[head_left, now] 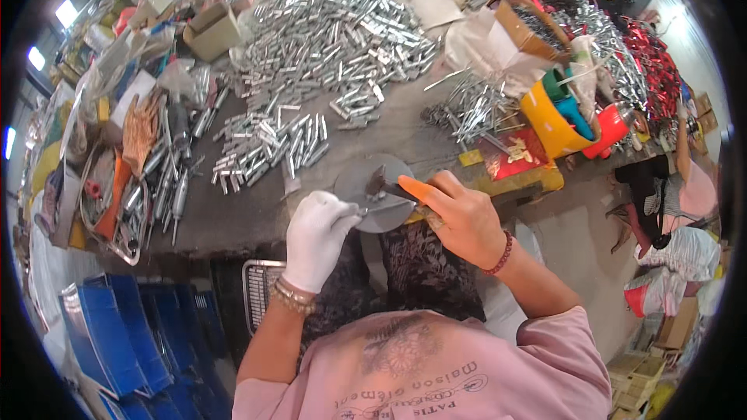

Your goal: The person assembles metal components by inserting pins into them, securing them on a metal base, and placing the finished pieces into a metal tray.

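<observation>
My left hand, in a white glove, pinches a small metal piece against a round grey metal block at the table's near edge. My right hand, bare with a bead bracelet, grips a hammer by its orange handle. The dark hammer head rests just above the block, close to the small piece. A loose group of short silver metal tubes lies just beyond the block on the grey table.
A big heap of silver tubes covers the table's far side. Long metal tools lie at left, thin rods and a yellow bin at right. Blue crates and a wire basket sit below. Another person sits far right.
</observation>
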Available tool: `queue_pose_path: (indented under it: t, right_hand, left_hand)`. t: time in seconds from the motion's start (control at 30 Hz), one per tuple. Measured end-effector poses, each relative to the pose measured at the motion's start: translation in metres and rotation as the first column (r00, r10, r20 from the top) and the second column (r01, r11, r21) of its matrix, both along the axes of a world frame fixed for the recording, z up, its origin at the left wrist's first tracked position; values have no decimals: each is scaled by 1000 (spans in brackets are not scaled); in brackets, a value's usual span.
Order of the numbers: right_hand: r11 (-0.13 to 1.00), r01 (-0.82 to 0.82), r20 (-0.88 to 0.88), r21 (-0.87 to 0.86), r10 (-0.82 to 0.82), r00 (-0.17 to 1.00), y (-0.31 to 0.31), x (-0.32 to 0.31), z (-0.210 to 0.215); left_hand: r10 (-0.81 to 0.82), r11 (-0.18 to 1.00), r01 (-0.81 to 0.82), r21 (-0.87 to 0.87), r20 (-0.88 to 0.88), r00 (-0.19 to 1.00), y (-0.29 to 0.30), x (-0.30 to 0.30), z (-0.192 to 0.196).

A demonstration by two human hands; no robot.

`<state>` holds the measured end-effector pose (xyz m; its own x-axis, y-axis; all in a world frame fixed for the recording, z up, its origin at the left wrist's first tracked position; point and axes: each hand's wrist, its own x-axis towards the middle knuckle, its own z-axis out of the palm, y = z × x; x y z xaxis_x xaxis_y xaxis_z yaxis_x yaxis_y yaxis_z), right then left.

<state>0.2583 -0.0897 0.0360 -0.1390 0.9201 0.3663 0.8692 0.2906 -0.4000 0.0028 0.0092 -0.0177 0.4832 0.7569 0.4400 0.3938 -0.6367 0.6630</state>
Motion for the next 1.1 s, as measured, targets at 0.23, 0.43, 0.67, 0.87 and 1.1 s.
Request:
queue_pose_path:
  t: [0.23, 0.43, 0.67, 0.87, 1.1]
  right_hand:
    - [971, -50, -129, 235, 82, 988, -10, -22, -16]
    - [999, -34, -182, -25, 29, 983, -5, -23, -6]
    - [965, -52, 190, 256, 2, 982, 25, -10, -20]
    - [987, 16, 19, -159, -13, 1000, -11, -42, -23]
    - [868, -105, -453, -485, -147, 879, -21, -54, -33]
  left_hand:
    - [0, 1000, 0, 0, -27, 1000, -5, -7, -5]
    - [-2, 1000, 2, -14, 18, 1000, -7, -9, -10]
    - [-17, 997, 19, -72, 25, 1000, -10, -11, -4]
    - [-1, 998, 1, -57, 6, 1000, -11, -14, -5]
    - [326, 930, -273, -244, 213, 921, -52, -7, -24]
